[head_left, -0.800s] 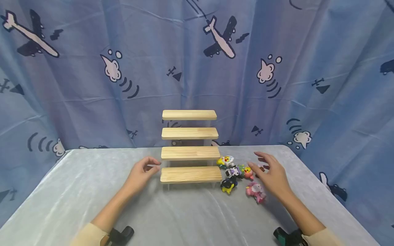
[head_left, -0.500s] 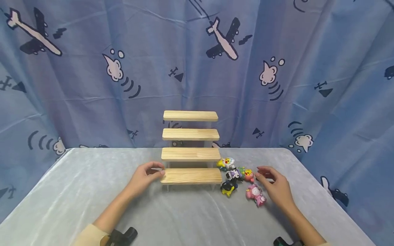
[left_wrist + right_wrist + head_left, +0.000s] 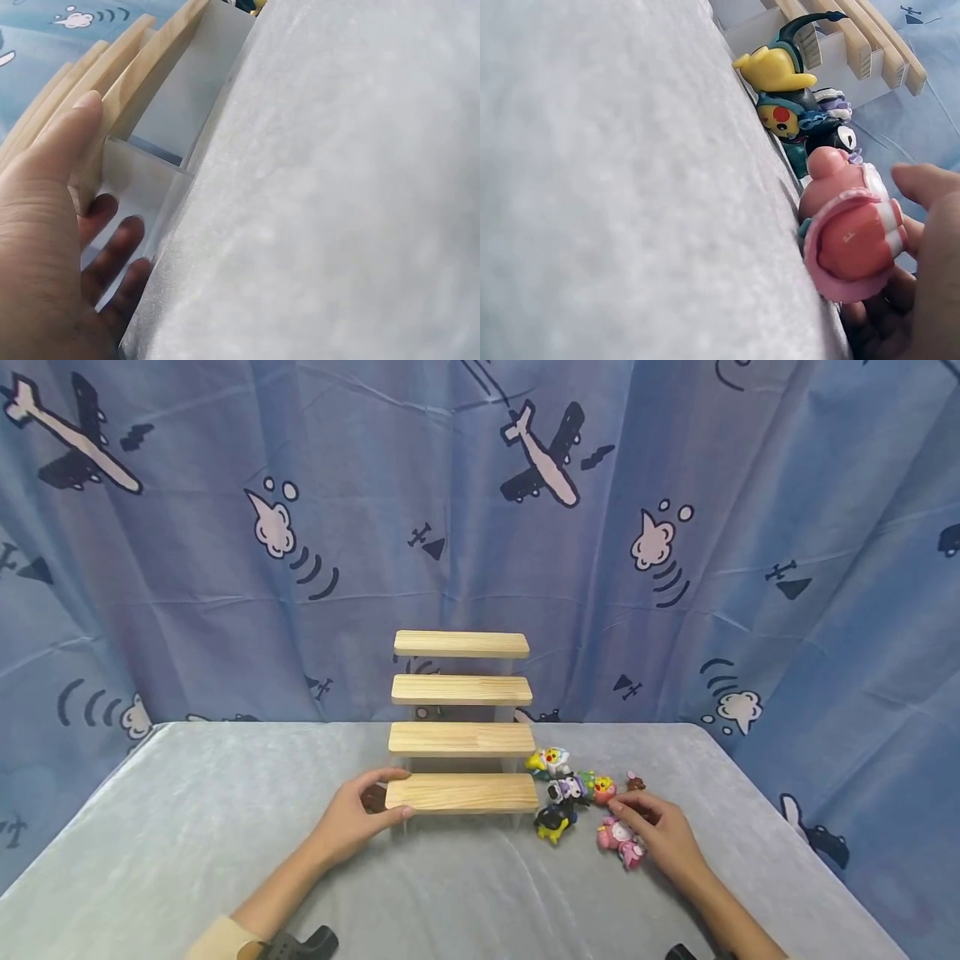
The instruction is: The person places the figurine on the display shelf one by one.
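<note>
A tiered display stand (image 3: pixel 461 792) with wooden shelves on clear supports stands on the cloth-covered table. My left hand (image 3: pixel 354 820) grips the left end of its lowest shelf. In the left wrist view the thumb (image 3: pixel 71 135) lies along the shelf's edge, the other fingers by the clear side panel (image 3: pixel 139 172). My right hand (image 3: pixel 667 837) reaches among small toy figurines, fingertips beside a pink figurine (image 3: pixel 621 842) and an orange-and-yellow one (image 3: pixel 603 788). In the right wrist view the thumb (image 3: pixel 922 182) stands apart from the pink figurine, while other fingers are partly hidden behind it.
A black-and-yellow figurine (image 3: pixel 555 820), a purple-and-white one (image 3: pixel 566 787) and a yellow-and-white one (image 3: pixel 550 762) lie close to the stand's right side. A small brown figurine (image 3: pixel 635 782) lies behind the right hand. A blue patterned curtain (image 3: pixel 465 527) hangs behind the table.
My left hand has moved right and down onto the end of the lowest shelf. My right hand has come down and slightly inward to the figurines, uncovering the brown one behind it.
</note>
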Demonstrator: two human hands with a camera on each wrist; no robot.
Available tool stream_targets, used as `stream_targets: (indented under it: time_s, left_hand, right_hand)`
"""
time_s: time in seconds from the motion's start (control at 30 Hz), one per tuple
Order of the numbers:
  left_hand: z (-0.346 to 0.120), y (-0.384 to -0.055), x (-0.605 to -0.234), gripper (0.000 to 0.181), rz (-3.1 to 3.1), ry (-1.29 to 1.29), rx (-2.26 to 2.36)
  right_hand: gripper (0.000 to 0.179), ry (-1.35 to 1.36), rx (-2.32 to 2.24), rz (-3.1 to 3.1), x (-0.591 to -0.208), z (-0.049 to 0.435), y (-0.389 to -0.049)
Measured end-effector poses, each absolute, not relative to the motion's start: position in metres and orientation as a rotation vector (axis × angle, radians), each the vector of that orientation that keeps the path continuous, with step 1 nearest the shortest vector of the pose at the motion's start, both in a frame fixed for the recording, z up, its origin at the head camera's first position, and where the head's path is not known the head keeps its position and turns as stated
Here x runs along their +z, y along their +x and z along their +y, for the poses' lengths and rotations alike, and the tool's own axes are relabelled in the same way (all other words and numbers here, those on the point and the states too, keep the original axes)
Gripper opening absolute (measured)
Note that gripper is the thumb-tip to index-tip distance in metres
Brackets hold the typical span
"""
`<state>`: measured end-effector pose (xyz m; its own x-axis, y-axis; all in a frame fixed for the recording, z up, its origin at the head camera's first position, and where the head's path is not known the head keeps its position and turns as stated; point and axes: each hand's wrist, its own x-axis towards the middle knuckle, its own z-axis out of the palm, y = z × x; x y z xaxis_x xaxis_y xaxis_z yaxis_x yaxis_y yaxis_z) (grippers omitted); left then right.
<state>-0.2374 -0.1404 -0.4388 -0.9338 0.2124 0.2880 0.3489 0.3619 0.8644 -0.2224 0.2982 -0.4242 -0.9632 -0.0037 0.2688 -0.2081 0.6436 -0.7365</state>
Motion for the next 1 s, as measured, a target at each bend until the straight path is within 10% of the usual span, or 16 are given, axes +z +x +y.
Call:
stream_targets:
  time_s: [1.0]
  left_hand:
    - [-0.164, -0.239, -0.438, 0.047, -2.435, -0.466, -1.65]
  right_hand:
    - [0.042, 0.819, 1.248, -2.698, -0.427, 0.327, -0.225]
